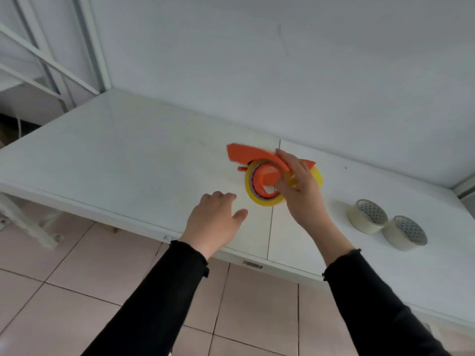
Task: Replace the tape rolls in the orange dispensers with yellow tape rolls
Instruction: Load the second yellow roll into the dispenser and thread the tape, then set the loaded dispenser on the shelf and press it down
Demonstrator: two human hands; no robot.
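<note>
At table centre, the right hand (298, 183) grips a yellow tape roll (259, 183) seated around the hub of an orange dispenser (253, 155), fingers curled over rim and body together, apparently to steady both; the left hand (213, 217) hovers at seven o'clock of them, fingers spread, holding nothing; two white tape rolls (385, 224) sit at four o'clock, touching, evidently set aside.

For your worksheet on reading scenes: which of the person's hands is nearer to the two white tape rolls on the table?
Right. The right hand, gripping the orange dispenser, is left of the white tape rolls; the open left hand is farther left.
</note>
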